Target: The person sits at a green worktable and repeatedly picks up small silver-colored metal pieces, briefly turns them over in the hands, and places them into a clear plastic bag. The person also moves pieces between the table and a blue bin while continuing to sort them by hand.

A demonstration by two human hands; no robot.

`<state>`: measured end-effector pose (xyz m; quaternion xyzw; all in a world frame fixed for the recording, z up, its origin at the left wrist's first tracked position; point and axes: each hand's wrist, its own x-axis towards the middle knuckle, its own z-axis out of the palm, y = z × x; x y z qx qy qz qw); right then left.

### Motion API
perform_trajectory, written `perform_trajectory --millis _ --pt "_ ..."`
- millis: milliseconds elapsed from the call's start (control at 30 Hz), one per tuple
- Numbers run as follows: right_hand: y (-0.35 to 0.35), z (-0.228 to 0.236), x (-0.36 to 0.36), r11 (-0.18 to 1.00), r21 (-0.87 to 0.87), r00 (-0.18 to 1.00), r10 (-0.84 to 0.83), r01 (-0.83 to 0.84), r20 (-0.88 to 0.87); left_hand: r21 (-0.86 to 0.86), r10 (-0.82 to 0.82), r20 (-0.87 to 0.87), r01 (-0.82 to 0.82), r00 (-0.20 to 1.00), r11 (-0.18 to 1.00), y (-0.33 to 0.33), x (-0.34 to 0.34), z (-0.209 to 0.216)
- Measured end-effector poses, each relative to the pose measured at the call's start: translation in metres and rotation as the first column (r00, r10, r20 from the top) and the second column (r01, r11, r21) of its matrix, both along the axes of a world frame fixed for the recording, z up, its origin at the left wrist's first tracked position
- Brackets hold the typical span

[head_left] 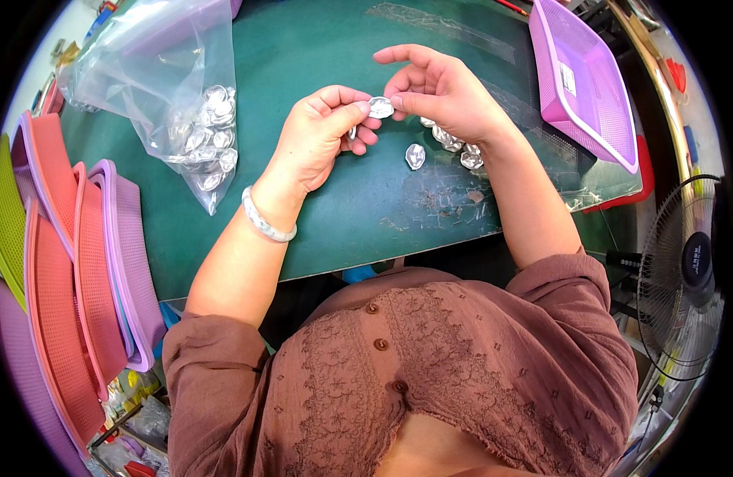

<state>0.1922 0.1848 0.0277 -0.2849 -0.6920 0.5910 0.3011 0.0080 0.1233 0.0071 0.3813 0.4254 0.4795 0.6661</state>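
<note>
A shiny silver oval piece (381, 108) is held up over the table, pinched at its left edge between the thumb and fingers of my left hand (323, 131). A second silver edge (351, 133) shows among that hand's lower fingers. My right hand (450, 95) has its thumb and a fingertip closed at the oval's right edge, its index finger raised and bent. Below lies a single silver oval (415, 157) on the green table (343, 215). Several more silver ovals (471, 157) lie in a cluster, partly hidden under my right hand and wrist.
A clear plastic bag (176, 103) with many silver ovals lies at the left. Stacked pink baskets (52, 302) and purple baskets (132, 262) stand at the table's left edge. A purple basket (577, 119) sits at the far right. A fan (680, 274) stands beyond the right edge.
</note>
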Motion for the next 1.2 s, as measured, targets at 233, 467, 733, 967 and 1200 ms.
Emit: perform_trajectory --millis 233,467,733,967,1200 --pt "-0.002 0.003 -0.001 0.999 -0.044 1.000 -0.018 0.017 -0.021 -0.012 -0.011 0.082 0.012 0.997 1.000 0.001 -0.001 -0.001" --pt "0.001 0.002 0.000 0.999 -0.028 0.998 0.028 -0.029 -0.055 0.022 -0.009 0.187 0.005 0.982 1.000 0.002 -0.004 -0.006" --pt "-0.002 -0.002 -0.003 0.998 0.045 0.985 0.053 -0.047 -0.167 0.053 -0.020 0.240 0.008 0.971 0.999 0.003 -0.004 -0.008" --pt "0.004 0.015 0.016 0.904 0.386 0.950 0.063 -0.184 0.305 0.031 0.040 0.199 -0.048 0.979 0.998 0.002 -0.004 -0.007" --pt "-0.010 0.014 0.012 0.819 0.372 0.793 0.155 -0.436 0.589 -0.064 0.101 0.284 -0.086 0.954 0.994 0.006 -0.008 -0.010"
